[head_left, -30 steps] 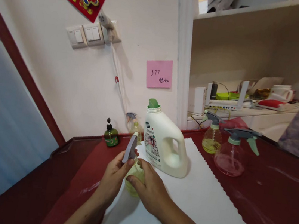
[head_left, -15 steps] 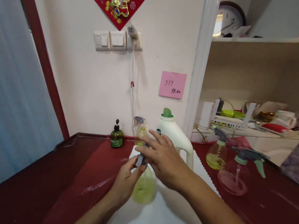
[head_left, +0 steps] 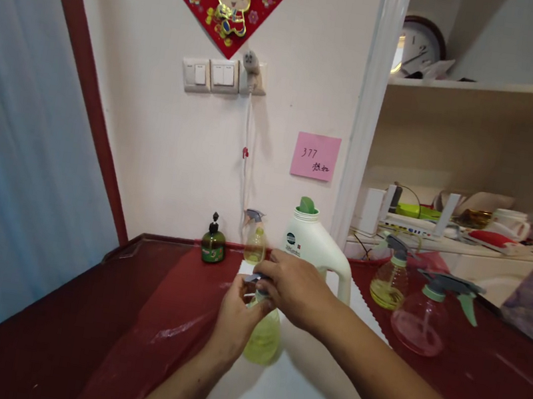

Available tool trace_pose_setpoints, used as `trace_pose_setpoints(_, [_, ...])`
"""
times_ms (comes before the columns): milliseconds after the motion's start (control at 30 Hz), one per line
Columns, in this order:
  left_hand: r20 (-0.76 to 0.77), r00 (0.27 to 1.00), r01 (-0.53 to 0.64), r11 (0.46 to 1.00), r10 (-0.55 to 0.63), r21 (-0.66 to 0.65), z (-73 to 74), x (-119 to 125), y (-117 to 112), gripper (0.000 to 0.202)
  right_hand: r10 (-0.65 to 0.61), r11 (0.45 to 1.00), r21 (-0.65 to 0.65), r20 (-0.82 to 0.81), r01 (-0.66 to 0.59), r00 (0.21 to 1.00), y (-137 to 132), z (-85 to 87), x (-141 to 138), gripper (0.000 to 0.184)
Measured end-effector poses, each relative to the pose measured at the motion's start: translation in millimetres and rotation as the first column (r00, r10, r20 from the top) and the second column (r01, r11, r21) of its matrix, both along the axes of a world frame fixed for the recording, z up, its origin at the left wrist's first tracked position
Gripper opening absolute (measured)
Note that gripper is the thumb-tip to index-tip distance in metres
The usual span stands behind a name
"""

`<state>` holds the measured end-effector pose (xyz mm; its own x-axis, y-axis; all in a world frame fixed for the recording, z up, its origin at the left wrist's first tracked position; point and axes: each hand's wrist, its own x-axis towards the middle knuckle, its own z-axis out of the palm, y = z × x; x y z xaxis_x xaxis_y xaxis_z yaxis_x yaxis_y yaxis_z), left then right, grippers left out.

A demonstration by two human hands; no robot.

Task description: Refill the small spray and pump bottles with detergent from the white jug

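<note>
A clear spray bottle (head_left: 264,344) with pale yellow-green liquid stands on the white cloth in front of me. My left hand (head_left: 233,319) is closed around the left side of its neck and grey spray head. From the right, my right hand (head_left: 301,291) reaches across with fingers curled over the top of that head. Both hands hide most of the trigger and collar. Just behind them stands a pale green watering can (head_left: 321,240) with a handle and a green leaf-shaped piece at its opening.
A dark green pump bottle (head_left: 213,245) and a small yellow spray bottle (head_left: 255,246) stand by the wall. To the right are a spray bottle with yellow liquid (head_left: 388,285) and a pink spray bottle (head_left: 420,321). The white cloth (head_left: 285,398) lies over the dark red table (head_left: 135,327).
My right hand's fingers, stretched out over the spray head before, are now curled down onto it. The spray head has turned between my hands. The view has shifted slightly left.
</note>
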<state>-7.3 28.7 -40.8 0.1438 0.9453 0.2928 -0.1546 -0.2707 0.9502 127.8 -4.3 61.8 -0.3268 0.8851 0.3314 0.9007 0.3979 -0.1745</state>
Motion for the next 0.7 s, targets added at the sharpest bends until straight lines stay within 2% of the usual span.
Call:
trace_pose_setpoints(133, [-0.073, 0.997, 0.002, 0.999, 0.001, 0.039, 3.4, -5.7, 1.4, 0.036, 0.003, 1.000, -0.005, -0.015, -0.003, 1.000, -0.4, -1.5, -0.3, 0.017])
trace_pose_setpoints(333, [-0.147, 0.955, 0.265, 0.964, -0.257, 0.037, 7.3, -27.8, 9.9, 0.038, 0.024, 1.000, 0.002, -0.030, -0.024, 0.999, -0.4, -3.6, 2.0, 0.018])
trace_pose_setpoints(400, [-0.145, 0.946, 0.296, 0.955, -0.290, 0.027, 7.0, -28.2, 11.0, 0.038, 0.023, 1.000, 0.004, -0.029, -0.023, 0.999, -0.6, -3.1, 2.3, 0.018])
trace_pose_setpoints(567, [-0.086, 0.978, 0.193, 0.980, -0.189, 0.042, 4.8, -11.9, 8.0, 0.044, 0.012, 1.000, 0.006, -0.017, -0.012, 1.000, -2.3, -1.1, 1.1, 0.016])
trace_pose_setpoints(633, [-0.077, 0.986, 0.153, 0.987, -0.150, 0.043, 5.4, -7.9, 7.5, 0.040, 0.009, 1.000, 0.008, -0.014, -0.009, 1.000, -2.7, -1.1, 0.8, 0.015])
trace_pose_setpoints(700, [-0.082, 0.984, 0.162, 0.986, -0.158, 0.045, 7.5, -9.1, 8.1, 0.037, 0.008, 1.000, 0.010, -0.013, -0.007, 1.000, -2.5, -1.7, 0.7, 0.015])
